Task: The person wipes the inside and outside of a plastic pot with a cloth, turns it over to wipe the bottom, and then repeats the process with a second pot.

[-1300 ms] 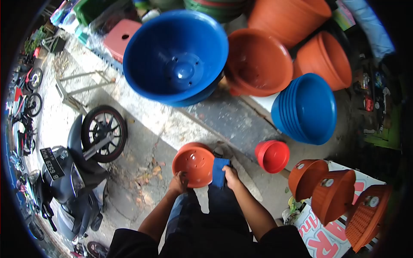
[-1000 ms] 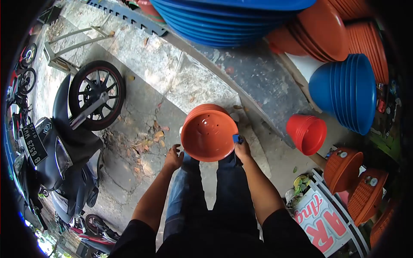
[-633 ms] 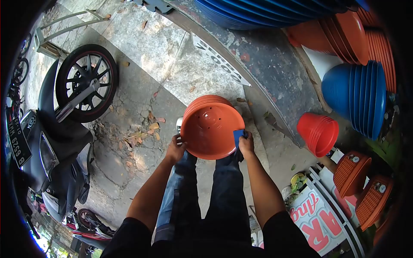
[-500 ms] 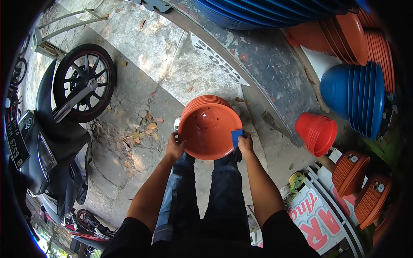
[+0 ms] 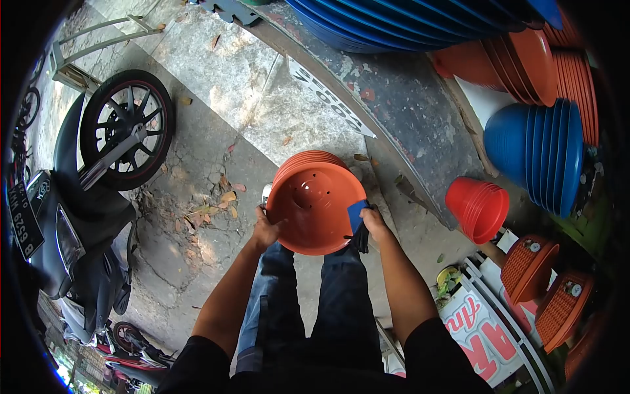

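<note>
A stack of orange plastic pots [image 5: 308, 210] with small holes in the bottom is held in front of my legs, its open side facing me. My left hand [image 5: 266, 230] grips the rim on the left, thumb on the inner side. At the right rim my right hand [image 5: 374, 223] is closed on the stack and on a blue cloth-like piece [image 5: 356, 215], which lies over the rim. Something dark hangs just below that hand. The fingers behind the rim are hidden.
A parked motorcycle [image 5: 85, 197] stands at the left. Along the right are a worn table [image 5: 420, 125], blue pots [image 5: 535, 154], red pots [image 5: 477, 209] and orange woven-pattern pots [image 5: 525, 262]. Dry leaves [image 5: 203, 213] lie on the pavement. A lettered sign [image 5: 482, 335] is at lower right.
The stack has shifted slightly down and left in view, together with both hands. More of the blue piece shows inside the rim.
</note>
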Demonstrator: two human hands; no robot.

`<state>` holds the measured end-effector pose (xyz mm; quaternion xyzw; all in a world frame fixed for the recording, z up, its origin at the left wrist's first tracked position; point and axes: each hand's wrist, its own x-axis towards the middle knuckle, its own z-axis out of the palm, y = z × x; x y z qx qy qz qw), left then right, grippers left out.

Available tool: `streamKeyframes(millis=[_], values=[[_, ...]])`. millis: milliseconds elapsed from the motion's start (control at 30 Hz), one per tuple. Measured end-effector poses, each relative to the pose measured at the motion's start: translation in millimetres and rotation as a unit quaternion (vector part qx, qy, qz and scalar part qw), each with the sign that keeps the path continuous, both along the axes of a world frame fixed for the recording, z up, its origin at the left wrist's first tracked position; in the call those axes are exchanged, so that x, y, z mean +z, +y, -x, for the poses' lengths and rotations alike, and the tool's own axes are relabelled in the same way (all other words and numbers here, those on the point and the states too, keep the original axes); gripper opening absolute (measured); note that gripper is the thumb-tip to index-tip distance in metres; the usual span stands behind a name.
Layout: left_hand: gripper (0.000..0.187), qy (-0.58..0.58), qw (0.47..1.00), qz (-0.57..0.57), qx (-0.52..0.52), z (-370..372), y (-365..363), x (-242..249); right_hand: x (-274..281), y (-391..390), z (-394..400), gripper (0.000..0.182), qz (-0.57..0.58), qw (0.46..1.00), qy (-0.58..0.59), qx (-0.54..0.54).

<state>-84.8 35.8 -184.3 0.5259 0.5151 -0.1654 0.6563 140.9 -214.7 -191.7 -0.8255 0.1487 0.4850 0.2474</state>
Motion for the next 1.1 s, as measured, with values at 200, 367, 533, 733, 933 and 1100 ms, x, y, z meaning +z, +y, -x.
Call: streamKeyframes(millis=[200,367,533,733,933,1100], values=[[0.054,-0.112,0.988,-0.099,-0.040,11.2,-0.5,-6.5,30.4,2.5,1.2,0.040,-0.039,0.998,-0.033,-0.027],[0.040,0.009,0.980,-0.161,-0.117,-11.9,25.9,82.9,71.6,1.3,15.4,0.040,-0.021,0.987,-0.133,0.091],[0.053,-0.012,1.000,-0.010,-0.014,17.6,45.9,116.2,160.0,20.5,35.4,0.041,-0.018,0.978,-0.186,0.090],[0.031,-0.094,0.972,0.018,-0.214,13.5,74.4,253.4,312.0,47.2,38.6,0.041,-0.024,0.977,-0.209,0.024],[0.031,-0.135,0.974,0.114,-0.139,-7.4,83.1,380.7,403.1,27.7,40.1,0.049,-0.149,0.947,-0.281,-0.054],[0.044,-0.152,0.981,0.088,-0.087,-37.9,52.6,463.3,519.7,17.8,45.7,0.040,-0.279,0.845,-0.453,-0.047]])
